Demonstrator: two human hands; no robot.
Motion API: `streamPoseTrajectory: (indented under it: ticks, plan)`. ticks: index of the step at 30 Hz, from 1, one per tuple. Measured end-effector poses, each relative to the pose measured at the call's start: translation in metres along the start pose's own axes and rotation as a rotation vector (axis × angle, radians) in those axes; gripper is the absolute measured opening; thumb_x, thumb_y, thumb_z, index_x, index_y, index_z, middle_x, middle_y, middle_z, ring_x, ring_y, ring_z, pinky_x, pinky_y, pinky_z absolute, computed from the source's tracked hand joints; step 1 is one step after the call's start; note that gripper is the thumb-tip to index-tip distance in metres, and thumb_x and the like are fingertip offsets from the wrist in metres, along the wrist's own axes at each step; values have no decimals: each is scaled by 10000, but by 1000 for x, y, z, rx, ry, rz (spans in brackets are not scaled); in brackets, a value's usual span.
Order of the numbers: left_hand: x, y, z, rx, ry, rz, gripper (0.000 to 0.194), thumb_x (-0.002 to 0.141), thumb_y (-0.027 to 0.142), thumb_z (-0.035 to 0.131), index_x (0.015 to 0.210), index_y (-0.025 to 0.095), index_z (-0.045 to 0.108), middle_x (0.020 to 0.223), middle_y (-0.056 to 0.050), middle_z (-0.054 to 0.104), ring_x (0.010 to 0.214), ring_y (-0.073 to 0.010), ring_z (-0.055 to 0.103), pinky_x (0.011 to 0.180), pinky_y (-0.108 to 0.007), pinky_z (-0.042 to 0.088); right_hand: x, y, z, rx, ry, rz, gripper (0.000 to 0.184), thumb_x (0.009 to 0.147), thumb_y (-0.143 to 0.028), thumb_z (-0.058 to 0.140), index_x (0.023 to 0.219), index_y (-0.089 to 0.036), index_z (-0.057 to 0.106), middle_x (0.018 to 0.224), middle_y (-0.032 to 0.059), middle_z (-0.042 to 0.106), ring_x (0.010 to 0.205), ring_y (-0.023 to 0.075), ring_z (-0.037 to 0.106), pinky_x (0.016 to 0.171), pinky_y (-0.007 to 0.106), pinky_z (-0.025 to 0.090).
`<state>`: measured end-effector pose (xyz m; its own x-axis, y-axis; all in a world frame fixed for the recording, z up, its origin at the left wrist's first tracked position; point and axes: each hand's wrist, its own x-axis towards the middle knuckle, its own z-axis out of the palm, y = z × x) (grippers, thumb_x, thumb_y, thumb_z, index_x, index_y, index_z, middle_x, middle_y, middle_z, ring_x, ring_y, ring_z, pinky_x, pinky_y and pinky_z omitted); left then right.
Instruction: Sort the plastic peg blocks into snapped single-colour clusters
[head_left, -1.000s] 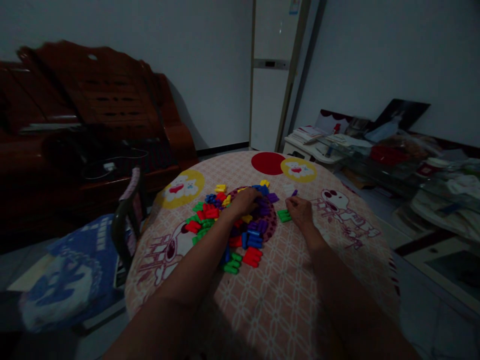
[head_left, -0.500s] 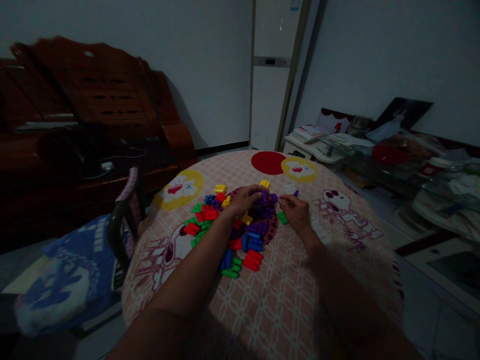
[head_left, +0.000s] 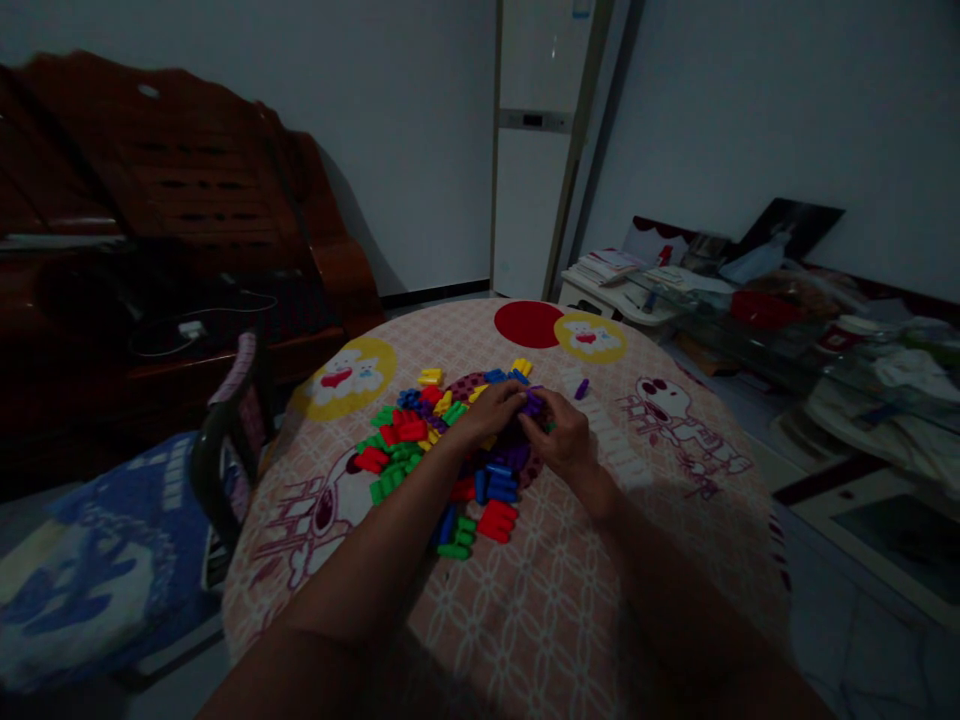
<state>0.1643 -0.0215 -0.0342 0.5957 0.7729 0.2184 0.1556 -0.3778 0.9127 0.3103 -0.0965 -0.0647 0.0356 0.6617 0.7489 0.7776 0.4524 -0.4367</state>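
Note:
A heap of small plastic blocks (head_left: 450, 455) in red, green, blue, yellow and purple lies on a round table covered by a pink cartoon-print cloth (head_left: 570, 600). My left hand (head_left: 491, 408) and my right hand (head_left: 559, 435) meet over the far side of the heap. Both have their fingers pinched together around a purple block (head_left: 532, 403) held between them. One small purple piece (head_left: 580, 388) lies alone on the cloth just beyond my right hand. The room is dim.
A dark chair (head_left: 229, 440) stands at the table's left edge, a blue patterned cushion (head_left: 82, 570) beside it. A dark wooden sofa (head_left: 165, 230) fills the left. A white cabinet (head_left: 536, 150) stands behind. A cluttered low glass table (head_left: 787, 330) is on the right.
My right hand left the green blocks and the cloth and moved left to join my left hand over the heap. The camera shifted slightly right.

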Motion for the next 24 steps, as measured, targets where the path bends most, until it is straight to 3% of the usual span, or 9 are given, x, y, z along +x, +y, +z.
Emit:
streamPoseTrajectory:
  ticks: [3, 6, 8, 11, 16, 24]
  plan:
    - [3, -5, -2, 33, 32, 46, 220, 892, 319, 534, 932, 156, 676, 884, -38, 713, 848, -186, 667, 776, -295, 544, 8, 11, -8, -7, 58, 83, 334, 889, -348, 607, 1169, -174, 660, 1051, 127, 742, 878, 234, 714, 799, 363, 589]
    - [5, -13, -11, -15, 123, 38, 249, 882, 327, 550, 1018, 156, 669, 913, -56, 744, 817, -192, 703, 753, -310, 567, 17, 39, -29, -107, 131, 237, 373, 879, -353, 594, 1178, -144, 671, 1019, 141, 742, 793, 236, 700, 773, 393, 579]
    - [6, -19, -20, -41, 185, 16, 262, 864, 331, 575, 1038, 159, 666, 921, -64, 758, 797, -198, 718, 737, -317, 578, 19, 62, -43, -229, 152, 320, 375, 863, -322, 591, 1168, -124, 681, 1037, 167, 738, 844, 261, 697, 834, 431, 561]
    - [4, -26, -30, -25, 270, 5, 248, 829, 330, 621, 1005, 164, 678, 898, -69, 766, 811, -212, 732, 743, -321, 586, 14, 88, -56, -387, 59, 383, 375, 833, -264, 596, 1161, -110, 690, 1078, 198, 732, 944, 300, 687, 907, 470, 528]
    - [3, -35, -33, -30, 289, -4, 256, 835, 327, 624, 1023, 162, 680, 893, -75, 773, 826, -226, 747, 761, -339, 595, 3, 106, -51, -435, -117, 386, 444, 817, -231, 607, 1240, -109, 665, 1130, 202, 726, 1006, 313, 671, 939, 484, 508]
    - [4, -33, -30, 193, 274, 29, 242, 850, 237, 597, 1069, 181, 682, 951, -70, 779, 899, -230, 748, 819, -347, 591, 7, 125, -46, -280, -61, 420, 496, 734, -215, 659, 1220, -117, 682, 1133, 177, 729, 926, 276, 672, 926, 462, 523]
